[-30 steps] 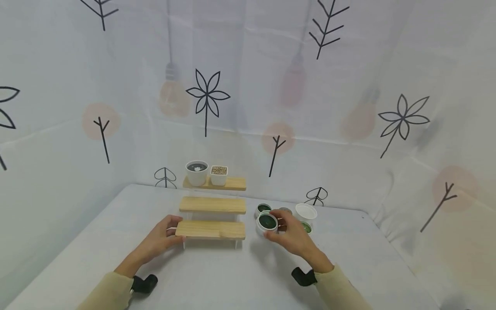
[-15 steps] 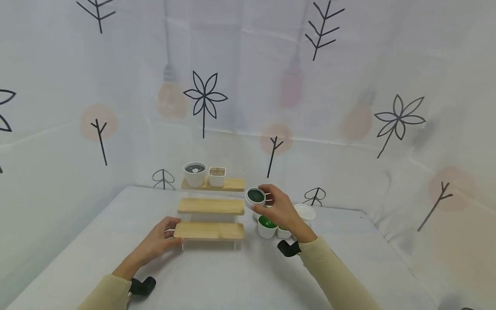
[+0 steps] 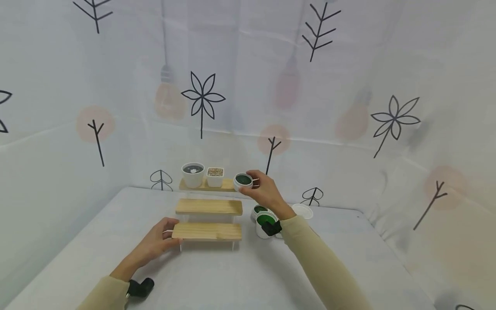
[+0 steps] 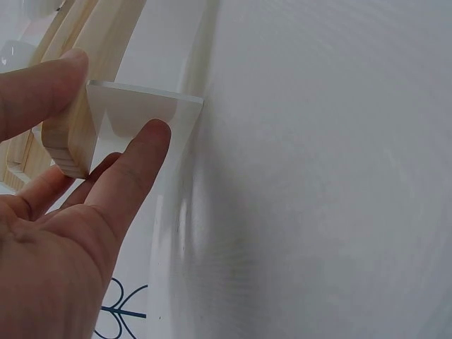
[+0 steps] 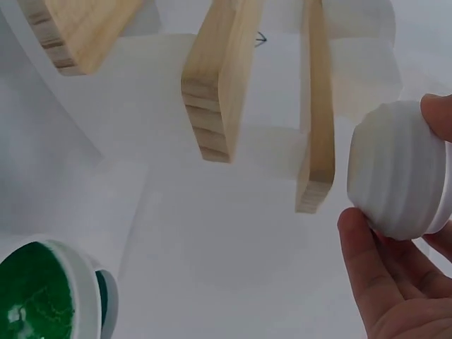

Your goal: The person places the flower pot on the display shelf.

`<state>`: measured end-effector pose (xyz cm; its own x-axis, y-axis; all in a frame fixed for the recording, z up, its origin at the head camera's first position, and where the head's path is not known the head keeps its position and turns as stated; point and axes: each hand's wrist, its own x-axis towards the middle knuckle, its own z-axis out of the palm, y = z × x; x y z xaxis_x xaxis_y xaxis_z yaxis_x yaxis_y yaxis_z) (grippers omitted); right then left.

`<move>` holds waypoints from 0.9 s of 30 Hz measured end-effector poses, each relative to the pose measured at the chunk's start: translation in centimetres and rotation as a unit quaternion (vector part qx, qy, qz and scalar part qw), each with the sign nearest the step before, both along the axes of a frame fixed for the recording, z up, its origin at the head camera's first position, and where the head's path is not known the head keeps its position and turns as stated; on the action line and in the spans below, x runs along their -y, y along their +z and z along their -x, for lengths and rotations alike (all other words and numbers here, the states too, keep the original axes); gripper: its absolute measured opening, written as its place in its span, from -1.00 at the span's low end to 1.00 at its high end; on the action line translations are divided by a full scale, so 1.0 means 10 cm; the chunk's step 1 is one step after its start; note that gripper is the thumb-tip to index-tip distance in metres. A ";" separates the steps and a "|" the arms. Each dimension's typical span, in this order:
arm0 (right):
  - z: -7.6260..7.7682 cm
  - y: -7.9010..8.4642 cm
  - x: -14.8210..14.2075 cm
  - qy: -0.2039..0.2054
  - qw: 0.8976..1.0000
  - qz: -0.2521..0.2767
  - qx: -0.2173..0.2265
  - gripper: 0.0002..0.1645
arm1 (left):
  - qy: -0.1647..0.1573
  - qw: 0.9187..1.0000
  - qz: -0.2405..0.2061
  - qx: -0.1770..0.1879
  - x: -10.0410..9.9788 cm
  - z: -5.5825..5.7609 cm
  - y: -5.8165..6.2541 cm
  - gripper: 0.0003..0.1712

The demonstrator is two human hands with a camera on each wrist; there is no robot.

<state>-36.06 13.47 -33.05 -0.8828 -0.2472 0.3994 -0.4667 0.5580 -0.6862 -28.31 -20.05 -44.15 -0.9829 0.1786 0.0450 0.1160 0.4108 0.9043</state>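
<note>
A three-step shelf stand with pale wooden boards (image 3: 209, 206) and clear legs stands on the table. My left hand (image 3: 155, 241) grips the left end of its lowest board; the left wrist view shows the thumb on the wood (image 4: 106, 42) and a finger against a clear leg (image 4: 134, 109). My right hand (image 3: 267, 191) holds a small round white pot (image 3: 243, 182) with a dark green top at the right end of the top board. Seen from the right wrist, this ribbed pot (image 5: 399, 169) appears slightly apart from the board (image 5: 319, 106).
On the top board sit a round white pot (image 3: 193, 175) with dark filling and a square pot (image 3: 215, 177) of speckled grains. Right of the stand are a green-topped white pot (image 3: 265, 228), another dark green one (image 3: 259, 209) and a white round piece (image 3: 302, 211), partly behind my forearm.
My right hand has lifted the pot from the group on the right, moving it up and left to the top board. My left hand has stayed on the lowest board.
</note>
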 end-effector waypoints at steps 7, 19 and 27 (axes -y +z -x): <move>0.16 -0.01 0.10 0.000 1.000 0.009 0.006 -0.31 | 0.003 1.000 -0.002 0.000 0.00 0.01 -0.02 -0.24; 0.27 0.02 0.21 -0.001 1.000 -0.013 0.022 -0.26 | -0.003 1.000 -0.012 -0.006 0.01 0.02 -0.02 -0.23; 0.28 0.05 0.24 0.004 0.999 -0.029 0.032 -0.21 | 0.003 1.000 -0.008 0.000 0.00 0.01 -0.01 -0.23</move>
<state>-38.83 11.11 -32.54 -0.9043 -0.2746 0.3269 -0.4269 0.5940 -0.6819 -28.41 -20.05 -44.23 -0.9839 0.1718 0.0485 0.1142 0.3969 0.9107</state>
